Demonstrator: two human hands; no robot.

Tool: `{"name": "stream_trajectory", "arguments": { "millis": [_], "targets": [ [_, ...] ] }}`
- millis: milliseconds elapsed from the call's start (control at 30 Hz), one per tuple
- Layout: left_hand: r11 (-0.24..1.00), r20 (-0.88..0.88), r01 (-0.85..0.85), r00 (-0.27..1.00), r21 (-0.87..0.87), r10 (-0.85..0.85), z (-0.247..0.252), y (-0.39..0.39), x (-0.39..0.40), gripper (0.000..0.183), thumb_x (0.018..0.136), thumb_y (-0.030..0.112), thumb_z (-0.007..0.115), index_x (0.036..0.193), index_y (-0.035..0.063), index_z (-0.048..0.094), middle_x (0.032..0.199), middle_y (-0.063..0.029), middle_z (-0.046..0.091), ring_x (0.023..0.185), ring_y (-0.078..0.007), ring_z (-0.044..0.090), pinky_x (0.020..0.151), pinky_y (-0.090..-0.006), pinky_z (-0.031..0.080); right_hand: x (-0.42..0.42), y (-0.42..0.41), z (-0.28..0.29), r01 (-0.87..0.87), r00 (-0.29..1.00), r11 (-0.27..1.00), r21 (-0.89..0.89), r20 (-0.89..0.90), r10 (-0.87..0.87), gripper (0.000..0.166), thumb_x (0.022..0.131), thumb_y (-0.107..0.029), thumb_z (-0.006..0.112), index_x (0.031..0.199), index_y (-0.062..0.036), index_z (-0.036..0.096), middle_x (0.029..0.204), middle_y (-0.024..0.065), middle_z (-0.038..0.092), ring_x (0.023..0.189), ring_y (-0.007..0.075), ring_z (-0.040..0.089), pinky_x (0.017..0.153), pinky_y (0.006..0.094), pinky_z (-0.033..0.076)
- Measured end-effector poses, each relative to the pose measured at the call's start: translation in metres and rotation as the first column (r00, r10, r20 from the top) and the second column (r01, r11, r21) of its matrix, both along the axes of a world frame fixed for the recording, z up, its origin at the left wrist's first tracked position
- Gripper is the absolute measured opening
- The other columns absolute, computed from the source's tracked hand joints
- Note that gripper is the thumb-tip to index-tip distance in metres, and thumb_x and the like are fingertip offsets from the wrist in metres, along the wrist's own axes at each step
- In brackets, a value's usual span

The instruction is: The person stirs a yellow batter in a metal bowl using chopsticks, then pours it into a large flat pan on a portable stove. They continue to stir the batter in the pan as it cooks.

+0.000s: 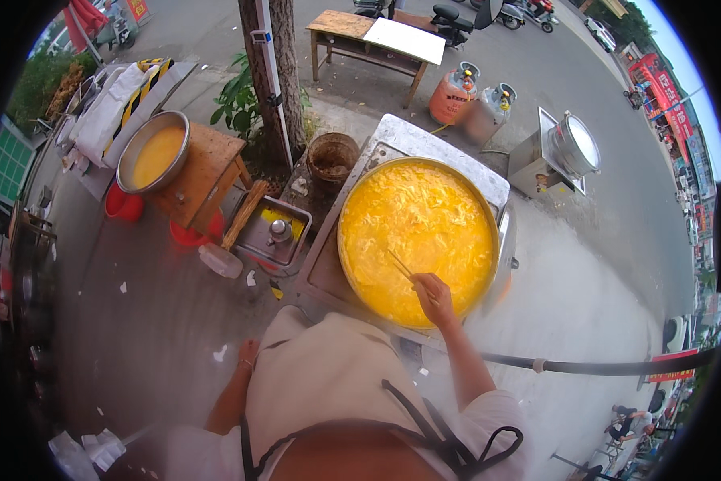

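A large round pan full of bubbling yellow food, which looks like egg in liquid, sits on a metal-topped stove in front of me. My right hand holds a pair of thin chopsticks over the near part of the pan. Their tips reach the yellow surface; whether they dip in is hard to tell. My left hand hangs beside my beige apron, with its fingers mostly hidden.
Left of the stove are a square metal tray, a bundle of sticks, a plastic bottle and a grimy bucket. A steel basin rests on a wooden table. Gas cylinders stand beyond; a black hose runs right.
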State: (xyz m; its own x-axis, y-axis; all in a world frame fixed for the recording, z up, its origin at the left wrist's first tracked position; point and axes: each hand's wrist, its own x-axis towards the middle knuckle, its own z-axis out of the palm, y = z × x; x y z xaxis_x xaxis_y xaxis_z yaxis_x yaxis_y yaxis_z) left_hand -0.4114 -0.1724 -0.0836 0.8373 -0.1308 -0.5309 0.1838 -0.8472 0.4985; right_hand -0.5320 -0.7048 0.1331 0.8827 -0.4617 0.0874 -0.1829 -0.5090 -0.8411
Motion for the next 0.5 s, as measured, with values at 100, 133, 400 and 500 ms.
{"name": "stream_trajectory", "arguments": {
  "millis": [100, 133, 400, 500],
  "targets": [
    [0.999, -0.008, -0.036, 0.999, -0.001, 0.036, -0.002, 0.006, -0.008, 0.043, 0.086, 0.042, 0.055, 0.096, 0.0015, 0.065, 0.095, -0.0223, 0.067, 0.092, -0.0368, 0.064, 0.079, -0.0425, 0.049, 0.007, 0.025, -0.004, -0.139, 0.990, 0.990, 0.039, -0.003, 0.139, 0.013, 0.086, -0.002, 0.058, 0.098, -0.0006, 0.064, 0.089, 0.0150, 0.062, 0.078, 0.0279, 0.063, 0.071, 0.0335, 0.050],
    [0.999, -0.009, -0.035, 0.999, -0.005, 0.035, -0.002, 0.005, -0.008, 0.042, 0.086, 0.042, 0.055, 0.097, 0.0018, 0.065, 0.095, -0.0220, 0.067, 0.092, -0.0367, 0.064, 0.079, -0.0424, 0.049, 0.015, 0.032, -0.007, -0.228, 0.973, 0.973, -0.026, 0.044, 0.228, 0.013, 0.087, -0.002, 0.058, 0.098, -0.0003, 0.063, 0.091, 0.0149, 0.062, 0.079, 0.0295, 0.063, 0.071, 0.0338, 0.050],
    [0.989, 0.004, -0.146, 0.989, 0.030, 0.146, 0.012, 0.012, -0.038, 0.042, 0.087, 0.041, 0.056, 0.098, 0.0015, 0.064, 0.095, -0.0208, 0.066, 0.092, -0.0360, 0.063, 0.081, -0.0426, 0.049, 0.134, 0.014, -0.089, -0.159, 0.968, 0.987, -0.008, 0.195, 0.158, 0.013, 0.089, -0.003, 0.057, 0.100, -0.0005, 0.064, 0.090, 0.0153, 0.063, 0.078, 0.0254, 0.066, 0.068, 0.0311, 0.051],
    [0.981, -0.019, -0.192, 0.981, 0.022, 0.192, 0.018, 0.020, -0.052, 0.043, 0.087, 0.041, 0.057, 0.099, 0.0003, 0.064, 0.095, -0.0211, 0.067, 0.093, -0.0358, 0.063, 0.082, -0.0418, 0.048, 0.177, -0.021, -0.105, -0.039, 0.965, 0.995, -0.089, 0.254, 0.061, 0.014, 0.090, -0.004, 0.056, 0.100, -0.0010, 0.065, 0.088, 0.0154, 0.064, 0.076, 0.0243, 0.067, 0.067, 0.0305, 0.052]
  ]
}}
